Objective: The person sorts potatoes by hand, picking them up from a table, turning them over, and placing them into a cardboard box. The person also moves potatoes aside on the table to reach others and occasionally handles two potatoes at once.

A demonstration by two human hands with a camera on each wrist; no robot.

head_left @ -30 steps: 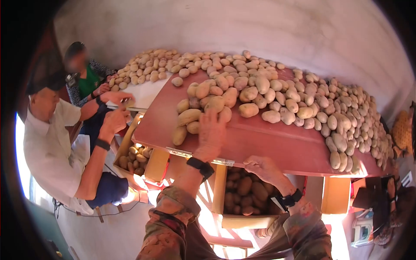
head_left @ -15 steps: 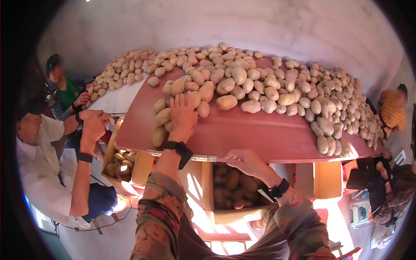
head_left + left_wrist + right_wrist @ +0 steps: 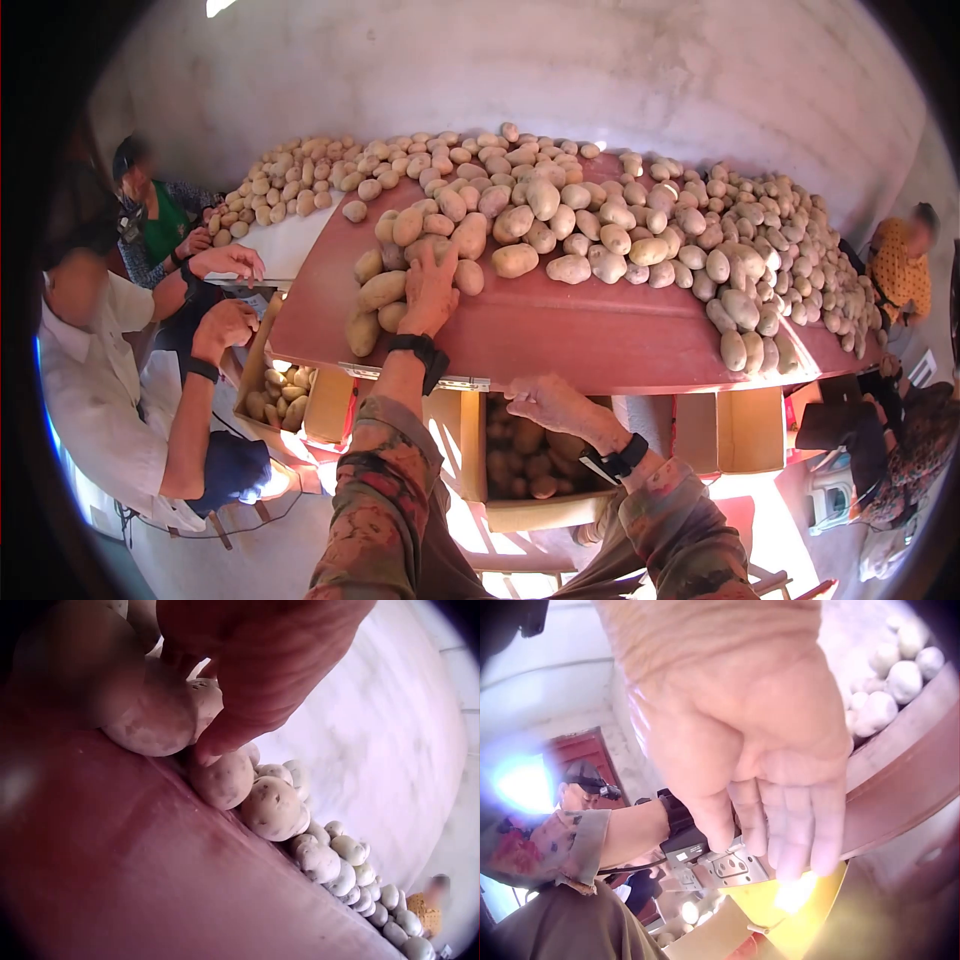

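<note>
Potatoes (image 3: 541, 198) lie heaped along the back of a dark red board (image 3: 400, 330). My left hand (image 3: 430, 298) rests over the cluster at the board's left part, fingers spread and slightly bent among the potatoes. In the left wrist view, the thumb of the left hand (image 3: 259, 667) touches a small potato (image 3: 223, 780), while a larger potato (image 3: 154, 712) lies beside the fingers, whose tips are partly hidden. Holding nothing, my right hand (image 3: 562, 405) hovers by the board's front edge, above a box of potatoes; in the right wrist view, the right hand (image 3: 742, 742) has loosely extended fingers.
Below the front edge stand a cardboard box (image 3: 545, 514) holding potatoes and another box (image 3: 325, 405) to its left. A person in a white shirt (image 3: 105, 400) sits at left, another in green (image 3: 165, 230) behind. Someone in yellow (image 3: 900, 270) is at right.
The view has shifted, and my left hand remains at the same potato cluster with its fingers more bent. My right hand's fingers have loosened. The white-shirted person's hands have moved apart.
</note>
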